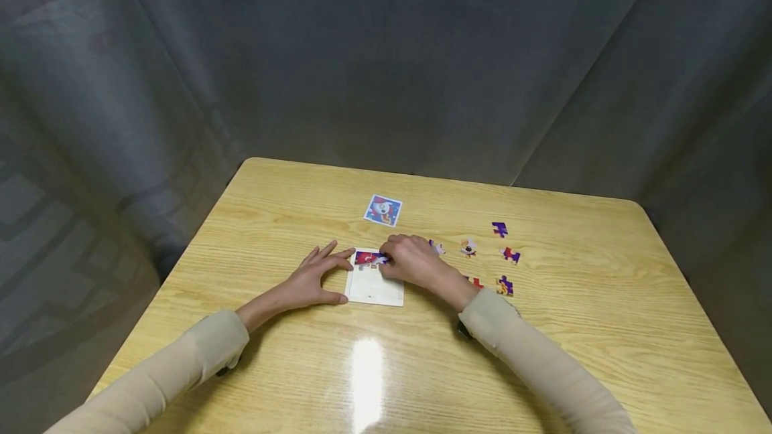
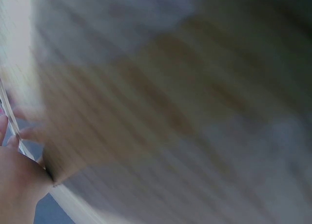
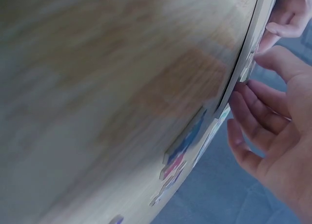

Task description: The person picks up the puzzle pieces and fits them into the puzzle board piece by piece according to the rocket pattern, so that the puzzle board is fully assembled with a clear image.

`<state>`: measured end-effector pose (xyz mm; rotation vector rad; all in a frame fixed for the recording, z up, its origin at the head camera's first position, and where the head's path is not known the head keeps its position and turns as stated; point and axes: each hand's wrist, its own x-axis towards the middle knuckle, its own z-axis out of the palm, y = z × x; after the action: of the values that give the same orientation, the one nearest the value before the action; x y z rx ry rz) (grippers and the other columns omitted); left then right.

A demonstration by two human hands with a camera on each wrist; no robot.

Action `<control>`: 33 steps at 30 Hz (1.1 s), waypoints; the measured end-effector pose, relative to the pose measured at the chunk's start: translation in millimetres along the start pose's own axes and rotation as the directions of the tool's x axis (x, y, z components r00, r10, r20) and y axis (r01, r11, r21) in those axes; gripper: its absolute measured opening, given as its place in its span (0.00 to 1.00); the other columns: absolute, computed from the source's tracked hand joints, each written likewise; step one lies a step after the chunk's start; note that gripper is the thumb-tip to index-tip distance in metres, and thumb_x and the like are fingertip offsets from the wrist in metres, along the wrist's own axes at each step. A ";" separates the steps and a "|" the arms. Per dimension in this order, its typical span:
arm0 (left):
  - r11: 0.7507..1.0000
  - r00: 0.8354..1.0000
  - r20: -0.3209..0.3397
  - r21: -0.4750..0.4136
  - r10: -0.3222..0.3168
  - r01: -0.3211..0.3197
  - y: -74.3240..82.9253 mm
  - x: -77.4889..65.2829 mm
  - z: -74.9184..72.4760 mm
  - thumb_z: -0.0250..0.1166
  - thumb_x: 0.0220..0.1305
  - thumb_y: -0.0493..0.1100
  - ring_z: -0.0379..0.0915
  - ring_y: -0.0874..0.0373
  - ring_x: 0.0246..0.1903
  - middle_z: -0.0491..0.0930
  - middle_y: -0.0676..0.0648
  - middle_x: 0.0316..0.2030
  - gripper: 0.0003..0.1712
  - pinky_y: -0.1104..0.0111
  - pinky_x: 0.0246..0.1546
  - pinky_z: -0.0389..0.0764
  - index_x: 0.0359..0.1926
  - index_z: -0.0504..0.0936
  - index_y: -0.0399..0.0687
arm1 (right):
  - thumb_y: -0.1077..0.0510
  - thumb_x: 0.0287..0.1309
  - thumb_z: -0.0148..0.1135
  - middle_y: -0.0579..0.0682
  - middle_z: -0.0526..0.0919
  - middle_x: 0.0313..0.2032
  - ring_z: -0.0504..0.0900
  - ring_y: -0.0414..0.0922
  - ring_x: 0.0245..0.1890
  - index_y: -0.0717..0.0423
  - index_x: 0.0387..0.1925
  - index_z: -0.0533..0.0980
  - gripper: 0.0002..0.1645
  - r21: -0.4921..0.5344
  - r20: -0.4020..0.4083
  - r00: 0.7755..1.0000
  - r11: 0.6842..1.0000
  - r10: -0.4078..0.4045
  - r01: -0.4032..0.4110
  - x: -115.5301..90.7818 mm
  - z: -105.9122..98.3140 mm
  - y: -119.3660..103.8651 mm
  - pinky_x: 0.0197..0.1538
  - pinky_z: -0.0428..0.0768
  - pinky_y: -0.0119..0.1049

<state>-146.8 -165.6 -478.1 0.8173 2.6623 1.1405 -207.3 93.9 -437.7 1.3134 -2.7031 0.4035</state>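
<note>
A white square puzzle board [image 1: 375,290] lies on the table, with a few joined purple and red pieces [image 1: 365,258] along its top edge. My left hand [image 1: 315,281] is spread at the board's left side, thumb near the lower corner and index finger near the upper one. Over the upper right part of the board, my right hand [image 1: 413,260] pinches a puzzle piece [image 3: 246,70] between thumb and fingers, mostly hidden by them. In the right wrist view, the fingertips of my right hand [image 3: 273,117] are right at the board's edge [image 3: 243,51].
Behind the board lies a square picture card [image 1: 383,210] of a white character on blue. Loose puzzle pieces are spread to the right, among them a purple one [image 1: 500,229], a red and purple one [image 1: 510,255] and a white one [image 1: 468,247]. A grey curtain [image 1: 386,72] hangs behind the wooden table [image 1: 289,199].
</note>
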 end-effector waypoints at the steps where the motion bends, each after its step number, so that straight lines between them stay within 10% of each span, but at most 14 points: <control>1: 1.000 1.000 0.001 -0.002 -0.002 0.002 0.0 0.1 0.1 0.73 0.51 0.56 0.35 0.42 0.74 0.59 0.50 0.71 0.32 0.45 0.70 0.31 0.56 0.75 0.54 | 0.53 0.53 0.68 0.45 0.81 0.29 0.76 0.38 0.23 0.56 0.37 0.84 0.12 -0.005 0.008 1.000 1.000 0.000 0.000 -0.1 0.3 0.2 0.27 0.77 0.33; 33: 1.000 1.000 0.001 -0.016 -0.012 0.012 1.2 0.3 1.2 0.73 0.51 0.56 0.35 0.43 0.74 0.59 0.51 0.71 0.31 0.46 0.70 0.31 0.55 0.75 0.55 | 0.52 0.56 0.70 0.47 0.82 0.34 0.80 0.41 0.30 0.55 0.42 0.84 0.15 0.055 0.042 0.999 0.998 0.027 -0.029 -1.5 0.5 2.3 0.32 0.80 0.33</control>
<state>-146.1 -164.0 -478.1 0.7982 2.6506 1.1571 -208.2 96.2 -438.9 1.3132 -2.7662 0.4624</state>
